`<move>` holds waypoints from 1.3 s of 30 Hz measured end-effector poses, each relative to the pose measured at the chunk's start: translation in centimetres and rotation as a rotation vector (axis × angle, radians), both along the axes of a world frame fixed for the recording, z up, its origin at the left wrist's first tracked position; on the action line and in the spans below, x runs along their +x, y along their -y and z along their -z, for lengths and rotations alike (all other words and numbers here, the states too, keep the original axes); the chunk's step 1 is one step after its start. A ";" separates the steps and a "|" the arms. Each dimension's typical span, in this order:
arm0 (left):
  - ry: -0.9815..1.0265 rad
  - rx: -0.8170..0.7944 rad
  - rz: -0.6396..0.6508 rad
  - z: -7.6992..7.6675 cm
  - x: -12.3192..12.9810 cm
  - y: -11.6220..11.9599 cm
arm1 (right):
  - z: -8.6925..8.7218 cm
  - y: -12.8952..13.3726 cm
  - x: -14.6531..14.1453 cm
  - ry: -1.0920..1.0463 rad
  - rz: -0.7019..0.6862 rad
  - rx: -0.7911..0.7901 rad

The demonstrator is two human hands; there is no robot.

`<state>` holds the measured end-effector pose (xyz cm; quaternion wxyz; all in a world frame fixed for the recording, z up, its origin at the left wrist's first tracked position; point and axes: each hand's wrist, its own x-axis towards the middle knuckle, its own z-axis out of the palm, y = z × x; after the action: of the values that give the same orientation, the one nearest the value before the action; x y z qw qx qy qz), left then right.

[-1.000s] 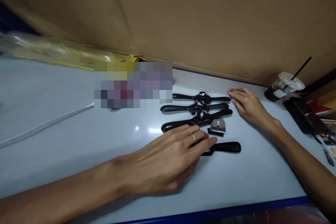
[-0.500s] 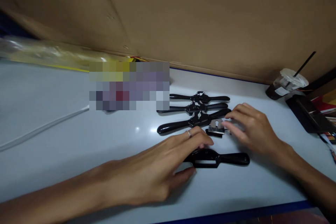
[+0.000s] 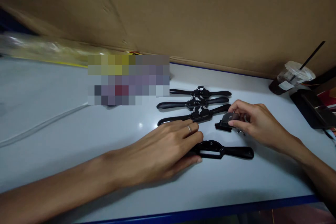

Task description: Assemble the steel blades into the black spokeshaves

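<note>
My left hand [image 3: 181, 140], with a ring on one finger, is closed around the left handle of a black spokeshave body [image 3: 210, 145], which lies on the table. Its slotted middle and right handle show; the left handle is hidden under my fingers. My right hand [image 3: 253, 119] pinches a grey metal spokeshave blade [image 3: 229, 117] between thumb and fingers. Just below the blade a small black cap piece [image 3: 223, 126] rests on the table. Small metal parts [image 3: 240, 132], possibly screws, lie under my right hand. Behind my hands three spokeshaves [image 3: 201, 112] lie in a row.
A plastic cup [image 3: 285, 81] of dark drink with a straw stands at the right, beside a black box-like object [image 3: 311, 110]. A blurred-out patch [image 3: 131, 80] covers something at the back. Yellowish plastic wrapping [image 3: 52, 50] and a white cable [image 3: 44, 120] lie at the left.
My right hand has closed on the blade and lifted it, tilted, off the black cap piece. The left hand has settled more closely around the spokeshave body's handle.
</note>
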<state>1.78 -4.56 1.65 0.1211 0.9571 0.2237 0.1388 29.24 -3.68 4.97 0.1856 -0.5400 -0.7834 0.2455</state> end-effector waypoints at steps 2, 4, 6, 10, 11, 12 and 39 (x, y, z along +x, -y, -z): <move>0.000 -0.092 0.008 -0.3 -0.2 -0.2 | -0.8 0.2 0.0 -0.077 0.003 0.006; 0.000 -0.203 0.001 -0.5 -0.4 -0.4 | -1.4 0.7 -0.3 -0.175 0.012 -0.008; -0.002 -0.290 -0.014 -0.8 -0.7 -0.6 | -1.5 1.5 -0.9 -0.254 -0.005 -0.056; 0.001 -0.319 0.001 -0.9 -1.0 -0.8 | -0.4 3.1 -2.4 -0.290 -0.085 -0.142; -0.002 -0.301 0.014 -0.9 -1.0 -0.8 | 0.0 3.4 -2.7 -0.281 -0.102 -0.150; -0.001 -0.276 0.027 -0.9 -1.0 -0.8 | 0.3 3.6 -3.0 -0.269 -0.113 -0.141; -0.064 0.152 0.090 -0.6 -0.1 -0.2 | 0.2 2.1 -2.1 0.053 -0.050 0.373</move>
<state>1.64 -4.40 2.22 0.0470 0.9766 0.1731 0.1191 27.16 -5.74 4.78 0.2556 -0.4827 -0.8332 0.0864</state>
